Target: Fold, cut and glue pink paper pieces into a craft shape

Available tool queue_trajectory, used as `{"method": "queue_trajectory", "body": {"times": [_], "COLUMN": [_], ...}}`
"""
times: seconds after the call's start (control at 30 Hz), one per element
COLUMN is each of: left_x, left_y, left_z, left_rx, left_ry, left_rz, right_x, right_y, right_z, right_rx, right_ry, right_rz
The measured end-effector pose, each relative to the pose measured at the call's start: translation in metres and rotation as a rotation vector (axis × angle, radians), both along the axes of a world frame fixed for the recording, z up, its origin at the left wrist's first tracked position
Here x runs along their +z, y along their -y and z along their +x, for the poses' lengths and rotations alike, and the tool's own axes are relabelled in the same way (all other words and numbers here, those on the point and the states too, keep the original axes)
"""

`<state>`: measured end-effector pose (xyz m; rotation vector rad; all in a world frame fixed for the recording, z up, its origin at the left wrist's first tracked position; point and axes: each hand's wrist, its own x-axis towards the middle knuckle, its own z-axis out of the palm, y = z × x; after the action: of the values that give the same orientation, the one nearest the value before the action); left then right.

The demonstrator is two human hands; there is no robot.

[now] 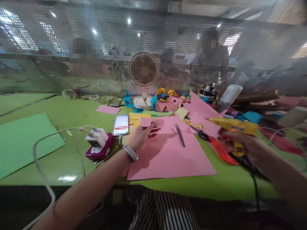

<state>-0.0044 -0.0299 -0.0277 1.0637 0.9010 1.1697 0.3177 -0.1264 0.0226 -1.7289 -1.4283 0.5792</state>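
My left hand (pixel 141 136), with a watch on its wrist, pinches a small folded piece of pink paper (pixel 148 122) above a large pink paper sheet (pixel 172 161). My right hand (pixel 233 139), blurred, is wrapped round a yellow glue gun (pixel 240 125) whose nozzle points left. A dark cord hangs below it. Scissors (pixel 220 150) with red-orange handles lie beneath and left of the right hand. Dark tweezers (pixel 180 135) rest on the pink sheet between both hands.
A phone (pixel 121 124) lies beside yellow paper. White chargers (pixel 96 138) sit in a purple power strip (pixel 103 151), with cables trailing left. A small fan (pixel 144 71) stands behind coloured paper pieces. Green paper (pixel 26 140) lies left. Tape rolls (pixel 69 94) lie near the perforated panel.
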Motion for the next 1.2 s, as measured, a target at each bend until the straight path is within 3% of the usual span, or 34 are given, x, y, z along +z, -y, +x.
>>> {"method": "queue_trajectory", "body": {"times": [0.07,0.13,0.2,0.27,0.33,0.5,0.7,1.0,1.2], "left_x": [0.001,0.002,0.002,0.002,0.001,0.002,0.009,0.012,0.012], "left_y": [0.000,-0.002,-0.005,-0.007,-0.007,-0.002,0.003,0.008,0.011], "left_z": [-0.001,-0.002,-0.002,-0.002,0.000,0.004,0.008,0.009,0.008], "left_rx": [0.017,0.057,0.094,0.110,0.109,0.076,0.086,0.053,0.050], "left_ry": [-0.012,-0.012,0.010,0.030,0.030,-0.008,-0.149,-0.262,-0.235], "left_rz": [0.009,0.013,0.009,0.003,0.002,0.028,0.086,0.127,0.178], "right_x": [0.006,0.014,0.022,0.025,0.020,-0.008,-0.023,-0.029,-0.029], "right_y": [-0.010,-0.015,-0.020,-0.026,-0.033,-0.044,-0.044,-0.036,-0.033], "right_z": [-0.035,-0.055,-0.062,-0.062,-0.061,-0.076,-0.095,-0.098,-0.104], "right_rx": [0.284,0.506,0.739,0.861,0.832,0.542,0.543,0.455,0.483], "right_ry": [-0.143,-0.165,-0.166,-0.150,-0.131,-0.311,-0.363,-0.261,-0.223], "right_rz": [-0.150,-0.190,-0.288,-0.333,-0.282,-0.130,-0.015,0.037,0.033]}}
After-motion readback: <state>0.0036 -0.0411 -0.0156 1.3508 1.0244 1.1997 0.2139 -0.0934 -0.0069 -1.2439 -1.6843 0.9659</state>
